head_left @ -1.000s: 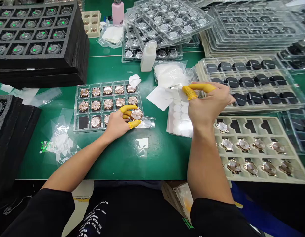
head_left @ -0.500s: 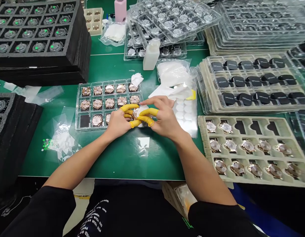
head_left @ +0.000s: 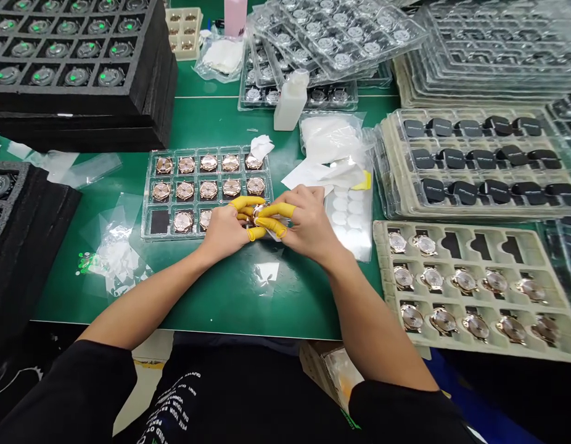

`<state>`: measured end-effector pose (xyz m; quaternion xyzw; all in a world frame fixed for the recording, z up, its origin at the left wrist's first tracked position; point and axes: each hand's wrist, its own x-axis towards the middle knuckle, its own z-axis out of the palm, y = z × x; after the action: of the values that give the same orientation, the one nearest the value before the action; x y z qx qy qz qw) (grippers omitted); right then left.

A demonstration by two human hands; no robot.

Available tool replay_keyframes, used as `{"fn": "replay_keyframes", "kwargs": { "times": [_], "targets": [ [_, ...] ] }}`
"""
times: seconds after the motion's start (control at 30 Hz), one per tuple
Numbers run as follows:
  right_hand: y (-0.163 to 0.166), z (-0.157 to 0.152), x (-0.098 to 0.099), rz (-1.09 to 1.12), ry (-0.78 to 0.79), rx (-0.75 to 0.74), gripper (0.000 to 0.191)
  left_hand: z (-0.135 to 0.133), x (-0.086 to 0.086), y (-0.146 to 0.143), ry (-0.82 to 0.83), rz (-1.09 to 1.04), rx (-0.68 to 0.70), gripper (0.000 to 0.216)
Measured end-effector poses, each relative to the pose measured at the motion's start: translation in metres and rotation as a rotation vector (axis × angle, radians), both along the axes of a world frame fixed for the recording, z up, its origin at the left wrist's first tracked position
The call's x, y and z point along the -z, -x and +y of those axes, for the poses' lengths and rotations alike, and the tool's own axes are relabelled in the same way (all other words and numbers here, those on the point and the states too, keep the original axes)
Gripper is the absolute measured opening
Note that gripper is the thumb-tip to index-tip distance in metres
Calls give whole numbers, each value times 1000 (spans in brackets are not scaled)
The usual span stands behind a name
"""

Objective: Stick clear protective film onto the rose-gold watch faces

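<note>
My left hand (head_left: 227,227) and my right hand (head_left: 304,223) meet over the green table, both with yellow finger cots. Between their fingertips sits a rose-gold watch head (head_left: 256,213), pinched from the left and pressed on by my right thumb and forefinger. Whether a white round sticker lies under my right fingers is hidden. Just behind the hands lies a clear tray (head_left: 149,185) with rows of rose-gold watch heads. To the right of my right hand lies a sheet of white round stickers (head_left: 348,213).
A beige tray (head_left: 521,237) of watch heads lies at the right, a tray of black pads (head_left: 396,157) behind it. Black foam trays (head_left: 142,92) stack at the back left. A white bottle (head_left: 290,102), clear tray stacks and scraps of film (head_left: 112,256) lie around.
My right hand came from the sticker sheet at the right to the watch head in my left hand. It now presses there, and the view has shifted slightly.
</note>
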<state>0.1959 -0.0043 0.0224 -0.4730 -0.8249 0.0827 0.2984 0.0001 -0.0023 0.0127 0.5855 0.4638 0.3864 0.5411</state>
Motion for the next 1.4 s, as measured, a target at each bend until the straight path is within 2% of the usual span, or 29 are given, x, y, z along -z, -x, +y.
{"fn": "replay_keyframes", "kwargs": {
  "times": [0.13, 0.27, 0.4, 0.53, 0.67, 0.77, 0.83, 0.9, 0.97, 1.0, 1.07, 1.17, 1.4],
  "targets": [
    [-1, 2, 0, -31, -92, 139, 29, 0, -1, -1, 10, 10, -4, 55],
    [-2, 3, 2, -38, -117, 38, 29, 1, 0, 0, 16, -14, 20, 58],
    [-2, 4, 5, -18, -171, 90, 28, 0, 1, 0, 26, -30, 16, 58],
    [-5, 6, 7, -25, -162, -8, 27, 1, 1, -1, 43, -29, 6, 59],
    [-4, 5, 10, 6, -208, 60, 29, 1, 1, -1, 28, -28, -5, 58],
    [1, 7, 14, 47, -215, -24, 27, 2, 0, -2, 57, -66, -1, 60],
    [2, 11, 16, 54, -190, 29, 27, 3, 1, -2, 62, -78, -13, 60],
    [-5, 16, 15, 60, -152, 189, 28, 2, 3, -2, 37, -73, -38, 59],
    [-19, 18, 10, 85, -105, 340, 31, 0, 6, -1, -23, -63, -47, 59],
    [-27, 18, 5, 106, -64, 363, 34, -2, 8, -1, -66, -61, -40, 58],
    [-38, 13, -5, 156, 75, 280, 40, -5, 11, 0, -170, -69, -23, 54],
    [-40, 2, -17, 223, 297, 55, 38, -7, 14, 1, -341, -79, 3, 48],
    [-30, -2, -25, 241, 375, -51, 20, 0, 16, 7, -729, 34, 144, 39]
  ]
}}
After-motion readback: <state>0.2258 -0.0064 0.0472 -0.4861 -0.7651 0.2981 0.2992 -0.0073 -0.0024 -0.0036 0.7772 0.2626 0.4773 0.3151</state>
